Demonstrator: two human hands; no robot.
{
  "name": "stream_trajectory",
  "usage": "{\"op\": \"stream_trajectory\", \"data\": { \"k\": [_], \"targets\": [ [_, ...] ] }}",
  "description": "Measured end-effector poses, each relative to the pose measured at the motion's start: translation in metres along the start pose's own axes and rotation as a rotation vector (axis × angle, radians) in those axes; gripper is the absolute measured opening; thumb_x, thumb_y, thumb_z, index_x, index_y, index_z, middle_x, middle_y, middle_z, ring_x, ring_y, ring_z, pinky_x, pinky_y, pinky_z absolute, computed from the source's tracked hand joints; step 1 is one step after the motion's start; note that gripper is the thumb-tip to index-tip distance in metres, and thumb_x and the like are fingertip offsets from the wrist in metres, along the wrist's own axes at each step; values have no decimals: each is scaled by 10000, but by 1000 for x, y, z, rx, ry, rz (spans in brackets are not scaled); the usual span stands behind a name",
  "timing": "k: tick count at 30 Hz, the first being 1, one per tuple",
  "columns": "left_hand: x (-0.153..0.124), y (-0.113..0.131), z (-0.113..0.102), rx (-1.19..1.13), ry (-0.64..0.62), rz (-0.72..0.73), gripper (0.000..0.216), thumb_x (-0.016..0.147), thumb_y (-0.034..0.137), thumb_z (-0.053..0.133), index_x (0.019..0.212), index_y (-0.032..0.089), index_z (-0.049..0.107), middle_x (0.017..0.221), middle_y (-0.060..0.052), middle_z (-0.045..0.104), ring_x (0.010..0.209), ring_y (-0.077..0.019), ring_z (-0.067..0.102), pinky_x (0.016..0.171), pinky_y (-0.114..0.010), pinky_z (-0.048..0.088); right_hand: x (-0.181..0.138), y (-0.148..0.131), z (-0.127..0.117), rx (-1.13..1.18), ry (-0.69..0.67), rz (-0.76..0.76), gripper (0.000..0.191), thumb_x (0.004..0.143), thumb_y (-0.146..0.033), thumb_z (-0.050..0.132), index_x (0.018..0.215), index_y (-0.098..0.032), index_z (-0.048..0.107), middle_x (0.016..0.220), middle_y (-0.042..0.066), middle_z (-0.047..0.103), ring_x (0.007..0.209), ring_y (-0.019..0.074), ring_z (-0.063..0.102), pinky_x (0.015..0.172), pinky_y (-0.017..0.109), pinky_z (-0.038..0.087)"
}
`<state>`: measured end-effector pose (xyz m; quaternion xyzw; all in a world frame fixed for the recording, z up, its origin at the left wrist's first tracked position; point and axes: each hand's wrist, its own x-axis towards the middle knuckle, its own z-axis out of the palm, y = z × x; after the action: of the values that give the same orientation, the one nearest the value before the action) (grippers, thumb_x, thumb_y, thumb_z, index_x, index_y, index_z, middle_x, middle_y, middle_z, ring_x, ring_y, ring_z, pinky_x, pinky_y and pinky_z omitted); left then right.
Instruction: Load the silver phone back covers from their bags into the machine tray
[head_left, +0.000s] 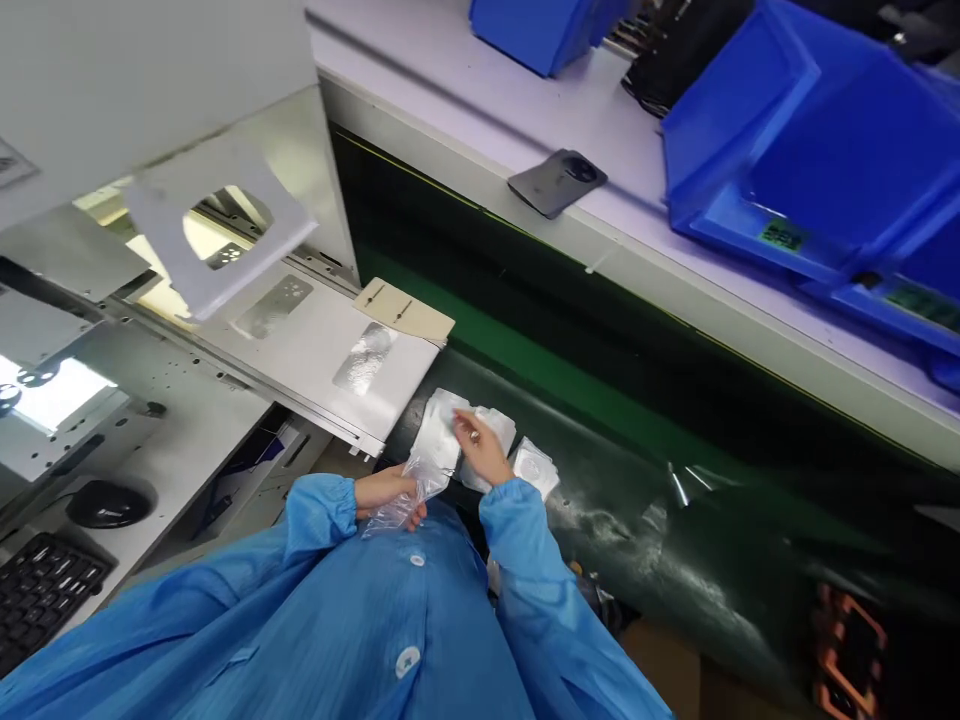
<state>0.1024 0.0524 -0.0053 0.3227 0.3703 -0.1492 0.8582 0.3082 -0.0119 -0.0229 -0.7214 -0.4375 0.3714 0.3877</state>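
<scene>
My left hand (386,490) is in front of the blue coat, closed on clear plastic film (426,478) that hangs loosely around its fingers. My right hand (486,452) is over stacks of thin whitish sheets, its fingers curled together in a pinch; whatever they hold, if anything, cannot be made out. The left stack (435,432) lies by its fingertips. Partly beneath this hand is the middle stack (501,425), and a smaller right stack (535,468) sits beside the wrist. All three stacks rest on the dark green belt (600,490).
A white machine bed (319,350) with shiny phone-shaped plates is at left, near a mouse (109,504) and keyboard (49,590). A shelf holds grey phone-back-shaped pieces (556,183) and blue bins (795,150). An orange-and-black object (851,650) is at lower right.
</scene>
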Motion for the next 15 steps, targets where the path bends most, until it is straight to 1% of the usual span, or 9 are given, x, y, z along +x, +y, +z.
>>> {"op": "stream_trajectory", "data": {
  "k": [2, 3, 4, 5, 7, 9, 10, 12, 15],
  "targets": [
    [17, 0, 22, 156, -56, -17, 507, 637, 348, 679, 1080, 176, 503, 643, -32, 674, 612, -217, 660, 652, -377, 527, -46, 7, 3, 257, -187, 18, 448, 849, -479, 583, 1191, -192, 621, 991, 62, 697, 809, 164, 645, 692, 271, 508],
    [26, 0, 34, 289, -57, -11, 520, 665, 360, 668, 1126, 178, 511, 665, -32, 681, 642, -222, 672, 667, -368, 522, -70, 15, 5, 350, -219, 70, 441, 833, -516, 595, 1125, -189, 642, 881, 39, 695, 704, 146, 633, 629, 254, 501],
    [36, 0, 47, 439, -40, 4, 515, 685, 353, 659, 1152, 179, 529, 698, -36, 691, 681, -228, 682, 682, -354, 517, -94, 26, 6, 414, -200, 150, 438, 811, -551, 607, 1044, -183, 654, 768, 14, 672, 600, 128, 597, 565, 241, 484],
    [47, -1, 60, 588, -6, 23, 493, 694, 334, 656, 1151, 177, 559, 728, -42, 698, 723, -236, 688, 693, -341, 510, -117, 39, 7, 443, -132, 262, 438, 788, -583, 614, 954, -180, 654, 663, -12, 630, 508, 113, 544, 503, 232, 455],
    [72, 0, 86, 821, 77, 53, 404, 681, 295, 680, 1062, 168, 638, 766, -62, 704, 824, -269, 688, 726, -330, 495, -164, 68, 4, 421, 64, 514, 436, 755, -623, 615, 788, -189, 611, 515, -54, 522, 391, 97, 435, 409, 224, 379],
    [101, 4, 111, 941, 143, 64, 293, 674, 297, 715, 932, 163, 685, 808, -101, 704, 971, -325, 657, 793, -348, 474, -210, 97, -5, 343, 235, 696, 410, 779, -605, 594, 686, -207, 550, 456, -69, 450, 362, 99, 397, 385, 228, 340],
    [117, 6, 124, 997, 182, 77, 255, 685, 315, 723, 885, 160, 692, 851, -126, 703, 1052, -351, 625, 830, -360, 460, -232, 109, -12, 307, 297, 747, 400, 818, -581, 560, 660, -215, 526, 450, -66, 439, 367, 105, 409, 392, 233, 343],
    [148, 12, 147, 1094, 261, 105, 253, 714, 354, 728, 853, 146, 694, 981, -181, 688, 1193, -390, 537, 894, -380, 429, -269, 130, -27, 254, 393, 784, 382, 899, -519, 492, 665, -217, 516, 493, -45, 477, 419, 115, 472, 440, 243, 390],
    [187, 19, 175, 1188, 334, 116, 343, 754, 414, 717, 911, 111, 686, 1088, -230, 652, 1260, -406, 475, 925, -391, 413, -303, 156, -48, 150, 516, 786, 346, 953, -476, 478, 804, -177, 569, 668, -17, 583, 572, 107, 575, 583, 251, 482]
  ]
}}
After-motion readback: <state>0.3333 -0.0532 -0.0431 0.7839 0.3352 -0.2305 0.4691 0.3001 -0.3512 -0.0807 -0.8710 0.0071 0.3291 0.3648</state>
